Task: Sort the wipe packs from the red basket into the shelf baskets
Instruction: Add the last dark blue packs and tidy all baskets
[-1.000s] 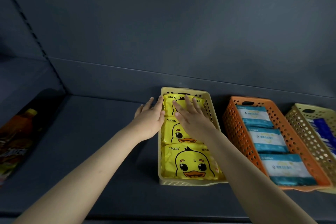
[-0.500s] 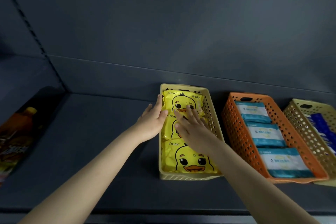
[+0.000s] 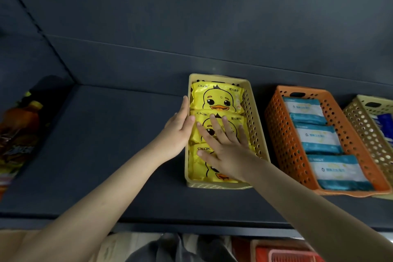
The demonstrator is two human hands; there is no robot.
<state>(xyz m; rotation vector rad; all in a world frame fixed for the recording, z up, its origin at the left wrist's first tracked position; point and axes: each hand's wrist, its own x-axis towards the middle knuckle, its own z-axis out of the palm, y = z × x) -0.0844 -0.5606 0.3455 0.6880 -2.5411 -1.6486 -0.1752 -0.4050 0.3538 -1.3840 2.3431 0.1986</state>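
Looking at this against a second back, the right hand (image 3: 225, 151) has slid off the far duck pack (image 3: 217, 98) and toward the person, so that pack's whole face shows now. The hand lies flat, fingers spread and straight, across the middle duck pack (image 3: 242, 122) and part of the near duck pack (image 3: 198, 166), pressing rather than holding anything. The left hand (image 3: 179, 132) hasn't gone anywhere: fingers straight, laid along the outside of the yellow basket (image 3: 212, 186)'s left wall with the thumb up at the rim, gripping nothing. The camera has dipped too, so a corner of the red basket (image 3: 293, 256) peeks in at the bottom edge, below the shelf (image 3: 117, 144). My read is that this is just patting the row level, so the duck basket looks finished with three packs lying in a line, and the next thing is probably another grab from the red one, though I can't see what's left in it. As for writing, each yellow pack says "CKaK" in the top left corner over a cartoon duck, plus small Chinese characters at the top right. The blue-and-white packs (image 3: 304, 108) in the orange basket (image 3: 276, 134) carry a round logo and print too blurry to read.
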